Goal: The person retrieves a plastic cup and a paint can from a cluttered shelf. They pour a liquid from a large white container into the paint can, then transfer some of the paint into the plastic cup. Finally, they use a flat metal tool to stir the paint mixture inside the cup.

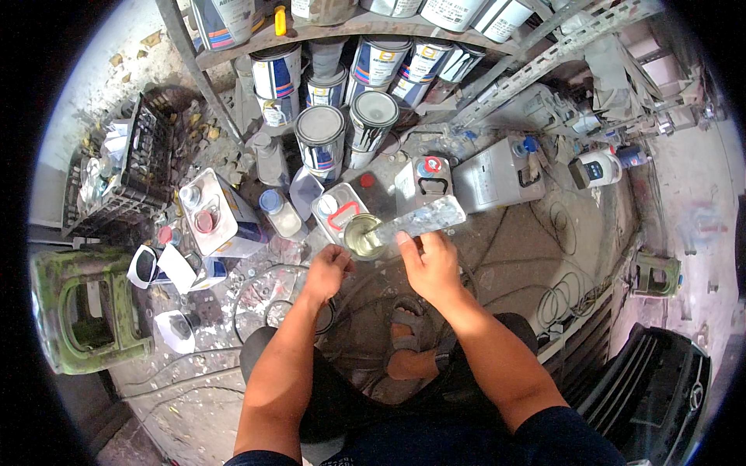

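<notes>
In the head view, my right hand (427, 264) grips a flat, paint-smeared stirring stick (431, 213), whose lower end reaches into an open metal can (364, 242) with a pale greenish inside. My left hand (330, 268) is closed just left of and below that can; what its fingertips hold, if anything, is hidden. Behind the can stand a metal container with a red handle (326, 206), a bottle with a blue cap (284, 221) and a square container with a red cap (427, 182).
A metal shelf (350, 23) of paint cans spans the top. Around me are a black crate (116, 171), a green stool (54, 303), several other containers (497, 175), coiled hoses (559, 299) across the floor and a black car grille (653, 388) at lower right.
</notes>
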A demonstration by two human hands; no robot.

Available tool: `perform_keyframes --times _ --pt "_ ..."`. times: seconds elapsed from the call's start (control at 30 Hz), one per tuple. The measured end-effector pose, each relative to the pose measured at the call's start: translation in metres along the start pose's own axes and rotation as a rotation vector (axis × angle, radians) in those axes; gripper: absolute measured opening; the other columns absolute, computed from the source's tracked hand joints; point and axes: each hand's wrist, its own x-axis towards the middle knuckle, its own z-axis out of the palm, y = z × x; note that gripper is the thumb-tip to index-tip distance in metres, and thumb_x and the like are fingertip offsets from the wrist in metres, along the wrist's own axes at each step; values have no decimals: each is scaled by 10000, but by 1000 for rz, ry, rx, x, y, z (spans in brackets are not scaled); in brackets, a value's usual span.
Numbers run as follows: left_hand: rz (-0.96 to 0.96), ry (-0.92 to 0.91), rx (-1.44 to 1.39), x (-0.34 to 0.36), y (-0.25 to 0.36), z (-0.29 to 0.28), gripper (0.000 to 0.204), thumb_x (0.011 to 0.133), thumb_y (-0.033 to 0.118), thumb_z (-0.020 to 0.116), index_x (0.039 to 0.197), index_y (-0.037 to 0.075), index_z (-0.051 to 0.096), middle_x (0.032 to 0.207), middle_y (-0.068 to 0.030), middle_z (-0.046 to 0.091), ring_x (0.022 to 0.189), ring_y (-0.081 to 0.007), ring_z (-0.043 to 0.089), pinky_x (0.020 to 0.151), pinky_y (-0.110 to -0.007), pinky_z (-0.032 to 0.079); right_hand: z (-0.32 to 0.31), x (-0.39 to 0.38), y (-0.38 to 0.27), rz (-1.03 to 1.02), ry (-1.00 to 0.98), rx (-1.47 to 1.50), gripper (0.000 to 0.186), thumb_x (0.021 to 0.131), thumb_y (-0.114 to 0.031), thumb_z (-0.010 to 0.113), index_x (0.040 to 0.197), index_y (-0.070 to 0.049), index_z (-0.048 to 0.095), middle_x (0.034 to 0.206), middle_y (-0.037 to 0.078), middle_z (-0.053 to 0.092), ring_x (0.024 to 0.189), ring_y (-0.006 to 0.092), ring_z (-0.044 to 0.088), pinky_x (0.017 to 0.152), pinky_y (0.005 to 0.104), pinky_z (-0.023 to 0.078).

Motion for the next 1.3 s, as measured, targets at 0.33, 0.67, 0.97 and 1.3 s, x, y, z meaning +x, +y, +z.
perform_keyframes --times 0.33,0.67,0.97,1.3 --pt "-2 -3 11 1 -2 -1 206 933 205 526 945 5 573 760 -52 626 649 -118 542 600 -259 436 -19 18 1 -230 -62 -39 176 867 -157 626 972 -18 603 860 200 638 792 395 625 682 420 487" --pt "-13 3 -18 0 0 0 204 933 203 523 946 6 572 755 -48 623 640 -120 539 593 -264 435 7 -1 5 -85 -23 -105 178 846 -141 636 957 -8 594 825 224 629 775 431 609 675 459 486" --pt "24 7 22 1 -5 -2 207 921 204 527 920 3 578 750 -50 620 633 -120 534 586 -270 432 -20 12 -12 -203 -41 -46 198 848 -132 641 996 -4 608 884 207 643 794 409 619 702 431 487" --pt "-2 3 52 -1 3 1 215 927 202 524 935 -5 581 775 -60 631 677 -131 553 641 -279 449 4 -1 5 -87 -23 -102 204 874 -198 601 921 -1 573 832 220 611 757 436 586 662 492 464"
